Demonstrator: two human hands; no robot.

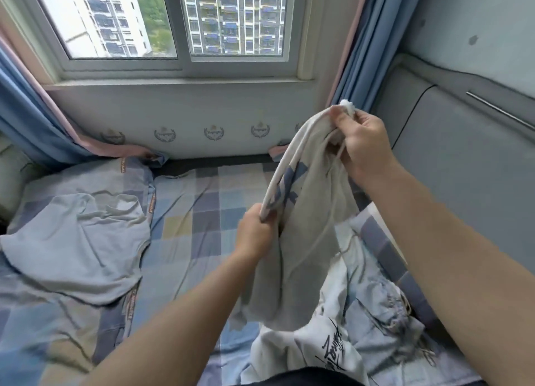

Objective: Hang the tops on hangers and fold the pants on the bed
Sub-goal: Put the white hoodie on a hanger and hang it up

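Forearms reach in from the lower edge. Left hand (257, 229) is fisted tight round the near end of the waistband of the grey pants (307, 226); right hand (359, 145) pinches the far end, higher up. That waistband slants up to the right, with the legs hanging down onto a white printed top (327, 345) on the checked bed (197, 212).

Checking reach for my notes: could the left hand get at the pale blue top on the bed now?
Likely yes: open bedsheet lies between the left hand and the pale blue top. But it grips the grey garment and must let go.
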